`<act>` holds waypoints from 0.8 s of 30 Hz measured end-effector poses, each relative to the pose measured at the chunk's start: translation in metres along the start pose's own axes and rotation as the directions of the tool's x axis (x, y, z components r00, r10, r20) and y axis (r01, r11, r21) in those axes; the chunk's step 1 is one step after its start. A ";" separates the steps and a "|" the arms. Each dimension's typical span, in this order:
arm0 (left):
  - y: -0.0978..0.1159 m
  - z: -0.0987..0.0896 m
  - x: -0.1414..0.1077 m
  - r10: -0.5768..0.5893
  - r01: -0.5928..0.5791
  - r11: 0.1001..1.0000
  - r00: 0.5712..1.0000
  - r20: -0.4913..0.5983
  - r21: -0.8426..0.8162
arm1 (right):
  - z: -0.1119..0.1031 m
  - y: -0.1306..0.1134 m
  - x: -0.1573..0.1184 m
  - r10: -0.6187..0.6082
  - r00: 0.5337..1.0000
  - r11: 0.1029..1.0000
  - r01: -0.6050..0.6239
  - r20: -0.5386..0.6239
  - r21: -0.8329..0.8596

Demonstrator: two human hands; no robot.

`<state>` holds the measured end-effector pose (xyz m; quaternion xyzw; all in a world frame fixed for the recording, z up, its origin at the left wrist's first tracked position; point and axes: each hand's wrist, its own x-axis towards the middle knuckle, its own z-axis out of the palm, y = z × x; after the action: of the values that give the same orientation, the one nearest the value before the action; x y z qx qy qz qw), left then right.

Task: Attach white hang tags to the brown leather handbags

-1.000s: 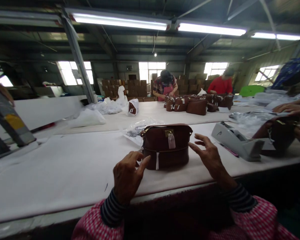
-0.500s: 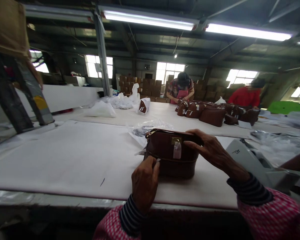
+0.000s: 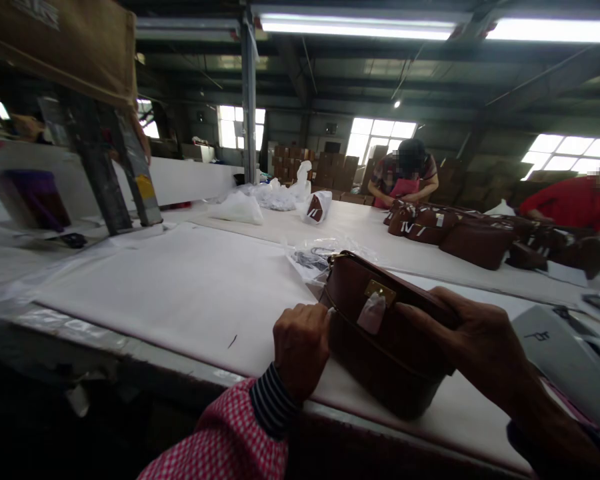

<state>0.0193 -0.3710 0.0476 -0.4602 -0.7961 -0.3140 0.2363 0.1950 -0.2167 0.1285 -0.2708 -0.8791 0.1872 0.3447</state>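
A dark brown leather handbag [image 3: 350,327] stands tilted on the white-covered worktable [image 3: 190,293], close to its front edge. On its front sits a gold-coloured clasp [image 3: 380,291] with a pale wrap [image 3: 372,313] hanging over it. My right hand [image 3: 473,337] grips the bag's upper right rim, thumb on the front panel and fingers over the top. Against the left side of the bag, my left hand [image 3: 301,347] is closed in a pinch. A tiny pale bit shows at its fingertips, too small to name.
Behind the bag lies clear plastic wrapping [image 3: 313,257]. Several brown handbags [image 3: 475,240] stand across the table, where two co-workers [image 3: 405,173] bend over. A grey-white device [image 3: 555,353] is at right. Metal posts [image 3: 137,180] rise at left. White plastic bags [image 3: 240,208] lie farther back.
The handbag has turned and tipped, its right end coming nearer to me with my right hand. My left hand stays at its left side. The view has swung left.
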 end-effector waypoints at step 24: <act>-0.040 0.016 0.053 0.034 0.085 0.914 0.959 0.282 -0.398 | -0.011 0.007 -0.014 0.160 0.987 0.982 -0.158 -0.011 0.104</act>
<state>-0.0422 -0.3436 0.0610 -0.5287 -0.7450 -0.4064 0.0153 0.2138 -0.2184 0.1249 -0.3241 -0.8404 0.2563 0.3506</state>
